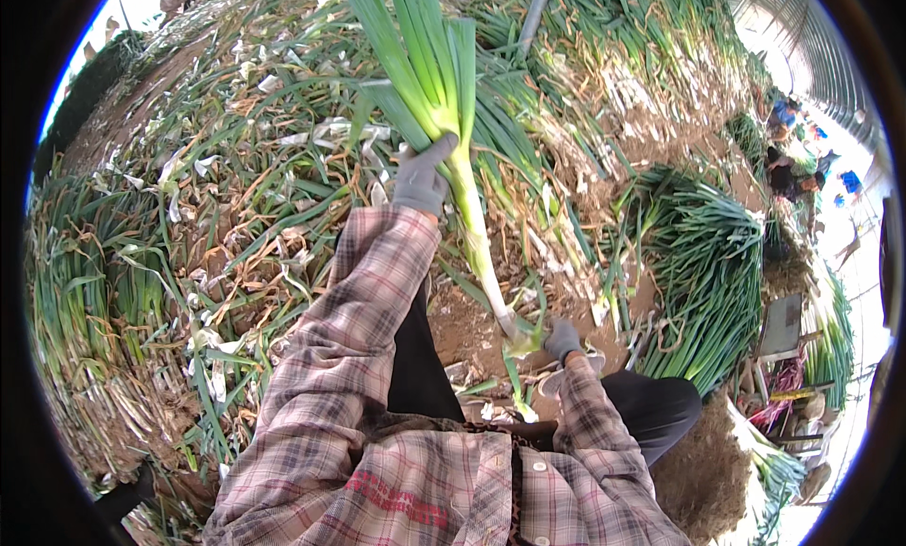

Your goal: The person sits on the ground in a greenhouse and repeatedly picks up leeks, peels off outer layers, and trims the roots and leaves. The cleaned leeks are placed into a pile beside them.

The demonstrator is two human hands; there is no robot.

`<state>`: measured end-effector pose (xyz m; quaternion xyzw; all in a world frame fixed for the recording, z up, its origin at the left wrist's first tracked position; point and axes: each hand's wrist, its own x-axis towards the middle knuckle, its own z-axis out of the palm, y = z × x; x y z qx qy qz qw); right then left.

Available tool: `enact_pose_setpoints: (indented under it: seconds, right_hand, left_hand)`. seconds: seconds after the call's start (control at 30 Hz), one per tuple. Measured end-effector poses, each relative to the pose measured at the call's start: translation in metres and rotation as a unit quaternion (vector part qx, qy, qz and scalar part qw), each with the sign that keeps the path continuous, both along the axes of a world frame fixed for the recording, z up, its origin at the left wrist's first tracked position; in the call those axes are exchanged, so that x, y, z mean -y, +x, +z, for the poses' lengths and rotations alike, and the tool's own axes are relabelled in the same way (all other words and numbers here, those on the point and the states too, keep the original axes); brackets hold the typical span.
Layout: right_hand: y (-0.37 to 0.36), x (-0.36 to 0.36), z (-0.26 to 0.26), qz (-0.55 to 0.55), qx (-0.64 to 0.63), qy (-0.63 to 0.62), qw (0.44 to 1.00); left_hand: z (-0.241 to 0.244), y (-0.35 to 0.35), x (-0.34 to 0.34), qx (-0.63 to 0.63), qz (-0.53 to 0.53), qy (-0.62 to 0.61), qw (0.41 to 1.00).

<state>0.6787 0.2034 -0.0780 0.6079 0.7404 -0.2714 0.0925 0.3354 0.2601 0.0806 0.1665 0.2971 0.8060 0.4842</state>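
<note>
My left hand (pixel 423 174), in a grey glove, grips a large Welsh onion (pixel 476 227) where its green leaves fan out from the stem. The onion hangs at a slant, leaves toward the top of the view and pale root end low and to the right. Beside that root end my right hand (pixel 563 339), also gloved, is curled closed on a loose green leaf sheath (pixel 525 339). Its fingertips are hidden, and the sheath is blurred. A strip of leaf dangles below.
Trimmed leaves and dry husks (pixel 262 213) litter the soil. Unpeeled onions (pixel 106 298) lie at left, with more at top right. A pile of onions (pixel 708 284) sits right of my knee, near a metal plate (pixel 781 325). People (pixel 786 171) crouch at far right.
</note>
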Motion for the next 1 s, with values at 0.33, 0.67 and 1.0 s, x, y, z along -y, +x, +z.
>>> enact_pose_setpoints:
  seconds: [0.33,0.67,1.0]
  right_hand:
    - [-0.132,-0.026,0.143,0.095,-0.492,0.095,0.860]
    - [-0.126,-0.028,0.159,0.029,-0.033,0.409,0.911]
    - [-0.128,-0.063,0.185,0.097,-0.382,0.055,0.917]
  left_hand:
    - [-0.009,0.033,-0.014,0.104,-0.122,0.077,0.984]
    - [-0.038,0.033,-0.020,0.175,-0.073,0.008,0.982]
    - [-0.042,0.034,-0.021,0.284,-0.075,-0.042,0.955]
